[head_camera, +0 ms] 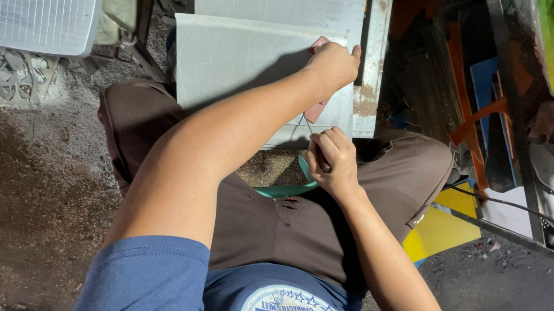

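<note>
Left hand (334, 63) pins pink template (314, 109) on grey sheet (233, 57); right hand's (332, 159) grip clasps pen (324, 163).

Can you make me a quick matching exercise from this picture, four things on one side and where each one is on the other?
Things:
1. left hand
2. right hand
3. pale grey sheet
4. yellow board

Places:
A. on the floor beside the person's right knee
B. lying across the lap, under both hands
C. pressing a pink template flat near the sheet's far edge
D. closed around a thin dark tool at the sheet's near edge

Pairs: 1-C, 2-D, 3-B, 4-A
</note>
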